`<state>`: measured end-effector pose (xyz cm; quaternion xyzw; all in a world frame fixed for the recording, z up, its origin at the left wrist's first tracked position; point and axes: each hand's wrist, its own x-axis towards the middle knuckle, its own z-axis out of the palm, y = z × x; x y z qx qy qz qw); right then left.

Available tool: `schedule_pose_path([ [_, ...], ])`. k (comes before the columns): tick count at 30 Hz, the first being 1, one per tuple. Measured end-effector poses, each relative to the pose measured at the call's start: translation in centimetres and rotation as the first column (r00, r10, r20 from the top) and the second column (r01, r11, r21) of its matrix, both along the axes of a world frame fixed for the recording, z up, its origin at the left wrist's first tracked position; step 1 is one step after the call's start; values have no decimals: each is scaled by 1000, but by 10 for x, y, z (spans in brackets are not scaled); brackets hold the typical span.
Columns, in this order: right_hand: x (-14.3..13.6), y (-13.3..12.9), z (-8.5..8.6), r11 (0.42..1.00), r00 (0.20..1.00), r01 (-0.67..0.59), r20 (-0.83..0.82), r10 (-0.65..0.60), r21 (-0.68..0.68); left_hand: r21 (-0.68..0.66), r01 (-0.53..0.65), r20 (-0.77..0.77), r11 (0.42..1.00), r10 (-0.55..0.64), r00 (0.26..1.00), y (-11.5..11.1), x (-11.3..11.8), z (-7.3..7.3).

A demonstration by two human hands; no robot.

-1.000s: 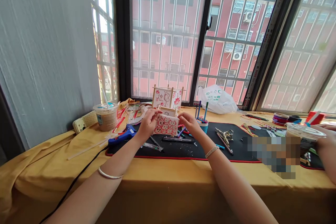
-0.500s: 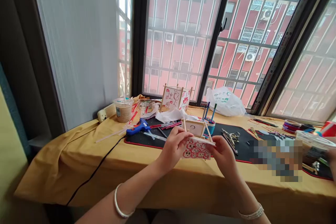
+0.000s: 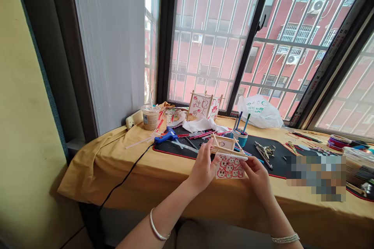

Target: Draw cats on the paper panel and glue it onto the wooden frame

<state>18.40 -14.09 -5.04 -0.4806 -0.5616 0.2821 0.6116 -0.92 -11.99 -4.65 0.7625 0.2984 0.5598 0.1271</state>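
Note:
A small wooden stick frame (image 3: 224, 144) is held between my two hands over the table's front part. On its near side is a white panel (image 3: 230, 167) covered with red cat-face drawings. My left hand (image 3: 203, 169) grips the frame's left side, fingers up along the sticks and thumb at the panel's upper left corner. My right hand (image 3: 257, 171) pinches the panel's right edge near its top. Behind stands a finished-looking paper lantern (image 3: 200, 106) with red and dark drawings on its sides.
A blue glue gun (image 3: 166, 136) with a black cord lies left on the dark mat (image 3: 280, 163). Behind are a drink cup (image 3: 150, 118), white tissue (image 3: 201, 125), a pen cup (image 3: 242, 139) and a plastic bag (image 3: 260, 112). Another cup (image 3: 358, 163) stands right.
The view has swung left, so things sit further right. The stick frame and panel are tilted differently, with the drawings facing me more. A hand at the right edge has gone from view.

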Motion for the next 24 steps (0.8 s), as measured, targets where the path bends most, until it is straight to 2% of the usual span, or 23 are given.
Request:
schedule_pose_path([
  [4,-1,-1,-1,999,999,-33,20,33,-30,132,-224,-84,966,236,968,-3,-36,5],
  [6,-3,-1,-2,998,998,-53,30,54,-42,213,-415,-135,884,448,884,2,-65,10],
  [7,-3,-1,-2,997,997,-62,33,64,-50,239,-526,-196,816,572,797,6,-81,11],
  [8,-4,-1,-2,996,997,-69,32,71,-55,245,-644,-270,724,690,672,10,-96,13],
  [10,-4,-1,-1,996,997,-66,32,68,-61,241,-800,-459,550,790,405,18,-122,13],
  [11,-5,-2,-1,996,998,-59,34,61,-64,232,-818,-486,527,791,371,22,-132,12],
  [13,-5,-2,1,997,998,-45,41,48,-67,221,-827,-536,517,773,340,26,-144,9],
  [15,-6,-3,2,997,998,-38,50,41,-68,214,-818,-567,534,750,341,29,-148,7],
  [24,-3,-1,-2,992,991,-57,110,70,-110,189,-795,-655,577,677,335,33,-143,15],
])
